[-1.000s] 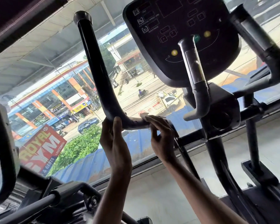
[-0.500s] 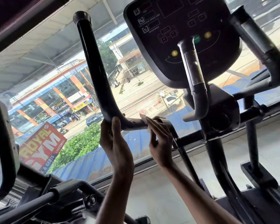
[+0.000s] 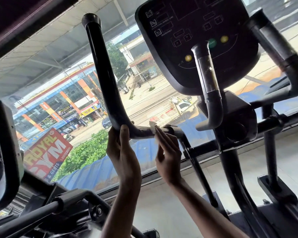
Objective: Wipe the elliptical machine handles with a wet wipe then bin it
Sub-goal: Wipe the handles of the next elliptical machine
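While the left hand [image 3: 122,152] grips the bend of a long black handle [image 3: 107,83] just below the centre of the frame, fingers curled round its far side and thumb pointing up on the near side, the right hand [image 3: 169,152] lays straight fingers [image 3: 160,135] on a white wet wipe [image 3: 152,125]. That wipe is draped over the level run of the same handle, just right of the left hand, and is pressed to the bar. One corner of it pokes up above the bar. Both bare forearms rise from the bottom centre.

From the bend, the handle sweeps up to a capped end near the top, left of centre. A dark console [image 3: 187,40] with yellow and green buttons fills the upper right. A short curved grip [image 3: 208,79] stands in front of it, and a second long handle [image 3: 273,43] is at the far right edge. Behind everything, a large window [image 3: 62,69] shows a sunny street, and a red gym sign [image 3: 46,152] sits at the lower left.
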### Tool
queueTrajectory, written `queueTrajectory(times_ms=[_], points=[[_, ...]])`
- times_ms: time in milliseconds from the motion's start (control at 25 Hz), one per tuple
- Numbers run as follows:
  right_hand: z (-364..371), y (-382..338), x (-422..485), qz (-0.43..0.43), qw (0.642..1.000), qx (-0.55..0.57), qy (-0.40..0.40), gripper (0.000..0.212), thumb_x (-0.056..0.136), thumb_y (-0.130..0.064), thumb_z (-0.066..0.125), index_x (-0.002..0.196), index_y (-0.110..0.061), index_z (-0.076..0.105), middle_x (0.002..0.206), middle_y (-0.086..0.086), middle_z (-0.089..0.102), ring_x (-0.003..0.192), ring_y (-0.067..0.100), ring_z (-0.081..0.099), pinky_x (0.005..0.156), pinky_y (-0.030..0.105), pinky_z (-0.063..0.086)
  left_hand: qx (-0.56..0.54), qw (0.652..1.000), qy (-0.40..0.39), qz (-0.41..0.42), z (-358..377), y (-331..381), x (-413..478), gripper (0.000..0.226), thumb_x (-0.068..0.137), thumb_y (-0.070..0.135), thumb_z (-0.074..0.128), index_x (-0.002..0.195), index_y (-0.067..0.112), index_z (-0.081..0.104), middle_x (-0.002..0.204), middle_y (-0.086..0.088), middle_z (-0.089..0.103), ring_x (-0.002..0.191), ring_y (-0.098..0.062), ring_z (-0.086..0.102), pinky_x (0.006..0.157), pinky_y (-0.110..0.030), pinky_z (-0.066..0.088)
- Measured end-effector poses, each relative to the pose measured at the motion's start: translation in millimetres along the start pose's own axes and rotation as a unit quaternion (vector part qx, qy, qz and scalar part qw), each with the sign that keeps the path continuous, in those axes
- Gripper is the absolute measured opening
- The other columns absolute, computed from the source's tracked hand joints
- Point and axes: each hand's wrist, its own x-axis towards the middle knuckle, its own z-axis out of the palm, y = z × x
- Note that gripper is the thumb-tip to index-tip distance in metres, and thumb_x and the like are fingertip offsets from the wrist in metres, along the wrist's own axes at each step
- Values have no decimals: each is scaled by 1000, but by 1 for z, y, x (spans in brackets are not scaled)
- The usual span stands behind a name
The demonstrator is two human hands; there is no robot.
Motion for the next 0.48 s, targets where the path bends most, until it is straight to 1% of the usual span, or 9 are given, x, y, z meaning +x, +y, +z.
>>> queueTrajectory(times_ms=[160, 200, 280, 320, 400, 440, 480], points=[[-2, 67, -3, 109, 990, -80, -45, 59, 91, 17, 61, 142, -13, 62, 136, -2, 68, 119, 21, 66, 100, 37, 54, 10, 1000, -2, 3, 1, 0, -2, 15, 97, 27, 52, 89, 23, 65, 79, 12, 63, 84, -9, 57, 81, -38, 44], [-4, 73, 1, 119, 988, -84, -54, 60, 91, 16, 61, 142, -17, 63, 134, -3, 69, 119, 20, 66, 101, 36, 54, 12, 1000, 0, 4, 1, 0, -2, 15, 97, 27, 52, 89, 23, 64, 79, 11, 62, 84, -9, 56, 80, -38, 44], [-6, 70, 11, 120, 989, -58, -61, 52, 94, 12, 61, 137, -17, 67, 125, -1, 74, 119, 18, 66, 102, 35, 53, 12, 1000, 4, 5, 1, -1, -2, 15, 97, 28, 53, 89, 22, 64, 79, 11, 61, 83, -10, 55, 80, -38, 44], [-6, 63, 14, 110, 991, -49, -65, 47, 95, 10, 61, 134, -14, 69, 119, 1, 76, 118, 17, 66, 103, 33, 52, 10, 1000, 7, 4, 1, -1, -1, 15, 96, 27, 53, 89, 21, 63, 78, 11, 60, 82, -9, 54, 80, -38, 44], [-6, 49, 19, 98, 991, -51, -70, 42, 97, 6, 59, 132, -14, 71, 113, 1, 77, 114, 15, 66, 104, 22, 46, 8, 1000, 6, 1, 1, 0, -1, 15, 96, 26, 53, 89, 18, 63, 76, 12, 60, 81, -9, 54, 80, -38, 44], [-5, 44, 21, 112, 990, -52, -68, 42, 97, 4, 58, 131, -16, 71, 113, 0, 77, 111, 14, 66, 102, 16, 43, 10, 1000, 2, -4, 0, 1, -1, 15, 96, 27, 53, 89, 17, 63, 77, 11, 61, 82, -10, 55, 81, -38, 44], [-5, 41, 22, 131, 988, -51, -62, 42, 97, 3, 58, 131, -17, 72, 115, -1, 77, 110, 14, 67, 101, 14, 43, 10, 1000, -7, -10, -2, 1, -1, 16, 96, 27, 54, 89, 17, 64, 79, 8, 62, 83, -11, 56, 82, -39, 44]])
